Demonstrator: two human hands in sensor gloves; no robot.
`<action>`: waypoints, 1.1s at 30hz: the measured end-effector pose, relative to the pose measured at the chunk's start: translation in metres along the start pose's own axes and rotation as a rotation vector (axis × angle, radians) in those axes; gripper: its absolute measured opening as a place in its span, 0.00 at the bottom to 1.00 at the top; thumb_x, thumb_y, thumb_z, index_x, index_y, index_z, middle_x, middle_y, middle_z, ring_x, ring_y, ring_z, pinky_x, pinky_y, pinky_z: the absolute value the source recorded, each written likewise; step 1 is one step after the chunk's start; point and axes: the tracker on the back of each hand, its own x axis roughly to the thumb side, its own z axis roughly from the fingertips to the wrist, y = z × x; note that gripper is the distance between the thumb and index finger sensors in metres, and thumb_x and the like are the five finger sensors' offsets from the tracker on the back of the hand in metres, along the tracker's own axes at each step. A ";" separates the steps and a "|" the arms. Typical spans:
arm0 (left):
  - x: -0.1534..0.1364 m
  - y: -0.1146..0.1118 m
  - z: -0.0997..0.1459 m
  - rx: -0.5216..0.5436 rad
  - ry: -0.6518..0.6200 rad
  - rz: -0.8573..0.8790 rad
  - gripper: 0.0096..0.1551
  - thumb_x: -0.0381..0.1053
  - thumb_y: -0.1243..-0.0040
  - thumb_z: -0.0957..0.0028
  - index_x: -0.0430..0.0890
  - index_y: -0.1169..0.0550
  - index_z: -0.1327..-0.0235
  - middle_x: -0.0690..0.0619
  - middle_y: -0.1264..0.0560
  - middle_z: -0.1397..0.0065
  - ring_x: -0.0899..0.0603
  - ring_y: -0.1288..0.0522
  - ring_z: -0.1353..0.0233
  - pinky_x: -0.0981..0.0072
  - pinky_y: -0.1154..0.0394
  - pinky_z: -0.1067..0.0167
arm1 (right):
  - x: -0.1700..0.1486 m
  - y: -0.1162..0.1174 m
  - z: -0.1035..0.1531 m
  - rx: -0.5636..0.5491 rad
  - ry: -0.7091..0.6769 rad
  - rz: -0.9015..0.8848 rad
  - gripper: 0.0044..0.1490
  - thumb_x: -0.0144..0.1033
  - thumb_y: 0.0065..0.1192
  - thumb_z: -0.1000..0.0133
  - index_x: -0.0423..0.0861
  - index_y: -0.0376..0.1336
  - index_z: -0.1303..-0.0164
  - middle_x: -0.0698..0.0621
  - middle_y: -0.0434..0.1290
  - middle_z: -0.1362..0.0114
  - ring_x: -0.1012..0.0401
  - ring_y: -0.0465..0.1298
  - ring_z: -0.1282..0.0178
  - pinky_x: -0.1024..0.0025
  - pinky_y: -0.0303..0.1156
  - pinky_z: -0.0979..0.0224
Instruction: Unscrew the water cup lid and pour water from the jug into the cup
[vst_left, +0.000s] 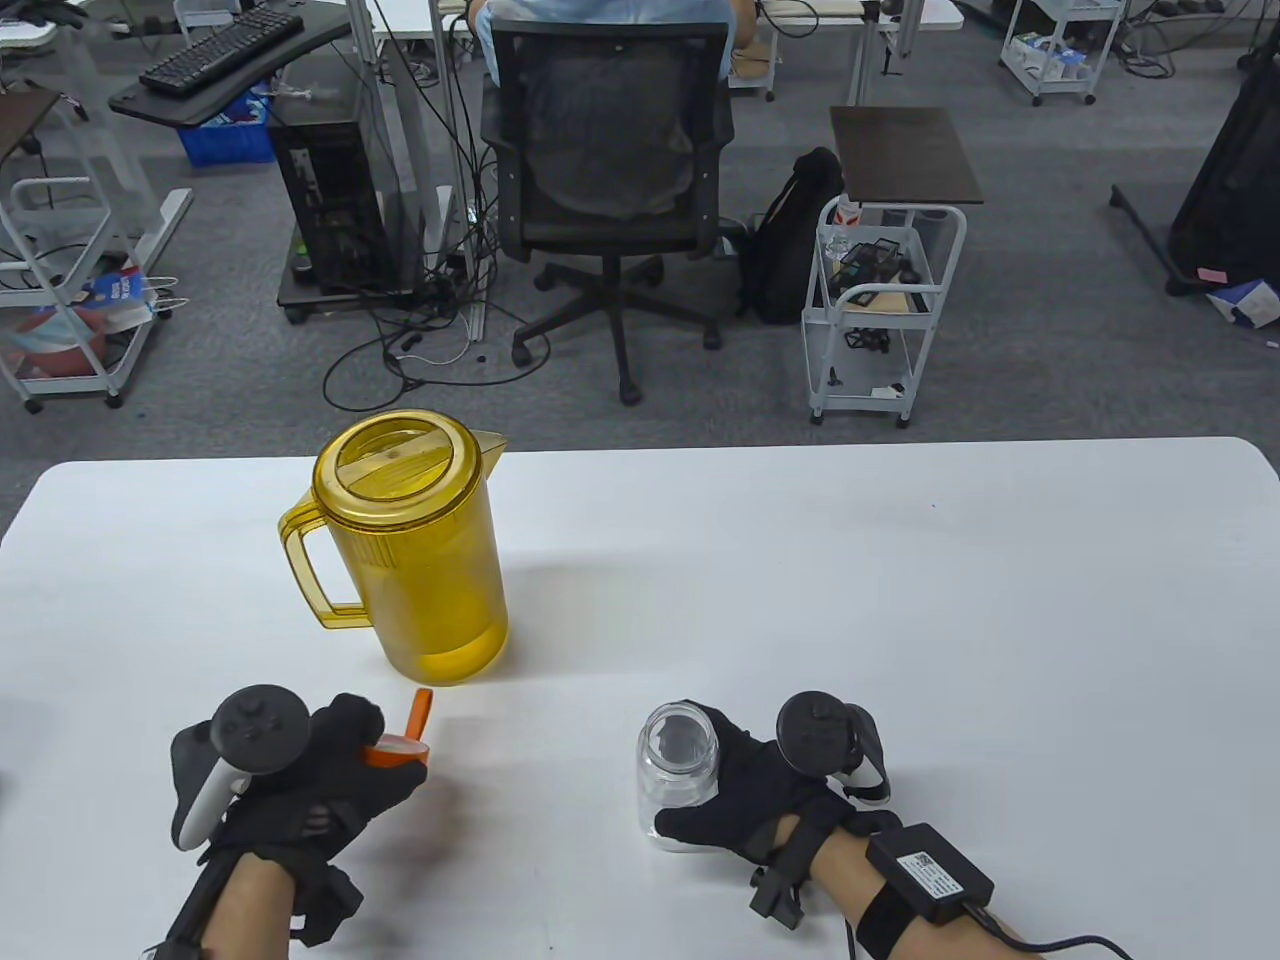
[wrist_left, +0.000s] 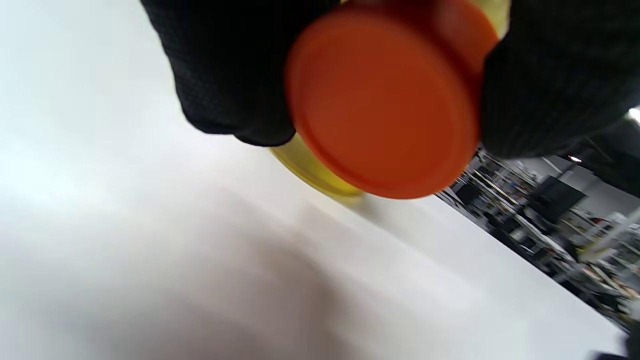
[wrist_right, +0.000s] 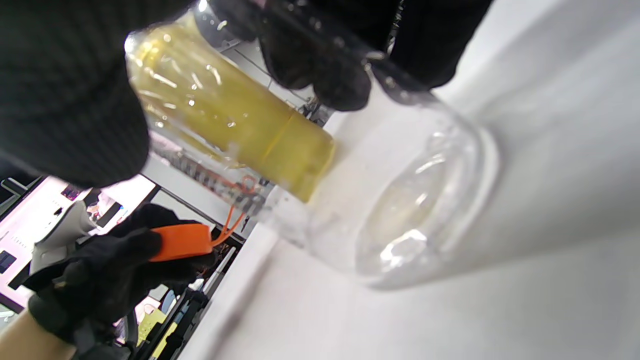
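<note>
A clear plastic cup (vst_left: 678, 770) stands upright and uncapped on the white table (vst_left: 900, 620), near the front. My right hand (vst_left: 745, 790) grips its side; the right wrist view shows the cup (wrist_right: 410, 200) close up between my fingers (wrist_right: 320, 65). My left hand (vst_left: 345, 765) holds the orange lid (vst_left: 395, 750) with its strap loop off to the left of the cup, above the table. The lid (wrist_left: 382, 100) fills the left wrist view, pinched between gloved fingers (wrist_left: 235, 75). The yellow jug (vst_left: 420, 550) with its lid on stands behind my left hand, water low in it.
An office chair (vst_left: 610, 190) with a person seated, a white cart (vst_left: 880, 300) and a computer tower (vst_left: 330, 200) stand on the floor beyond the table's far edge. The table's right half holds only bare white surface.
</note>
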 end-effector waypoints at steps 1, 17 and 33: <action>-0.003 0.001 0.000 0.017 0.011 -0.046 0.43 0.74 0.20 0.65 0.54 0.24 0.43 0.48 0.29 0.21 0.36 0.17 0.28 0.53 0.16 0.38 | 0.000 0.000 0.000 0.000 0.000 0.000 0.71 0.67 0.86 0.62 0.55 0.44 0.22 0.49 0.56 0.18 0.46 0.68 0.19 0.43 0.69 0.20; -0.021 -0.021 -0.003 0.054 0.068 -0.343 0.38 0.71 0.16 0.68 0.52 0.20 0.53 0.55 0.29 0.20 0.42 0.21 0.23 0.53 0.22 0.28 | 0.000 0.001 0.000 -0.005 0.003 0.002 0.71 0.67 0.86 0.62 0.55 0.44 0.22 0.49 0.56 0.18 0.46 0.68 0.19 0.43 0.69 0.20; -0.040 -0.034 -0.001 -0.045 0.132 -0.381 0.51 0.72 0.20 0.66 0.56 0.32 0.33 0.54 0.38 0.16 0.33 0.33 0.16 0.44 0.30 0.24 | -0.001 0.002 0.001 0.008 0.035 -0.042 0.71 0.67 0.86 0.62 0.57 0.43 0.22 0.51 0.54 0.17 0.49 0.65 0.16 0.45 0.67 0.17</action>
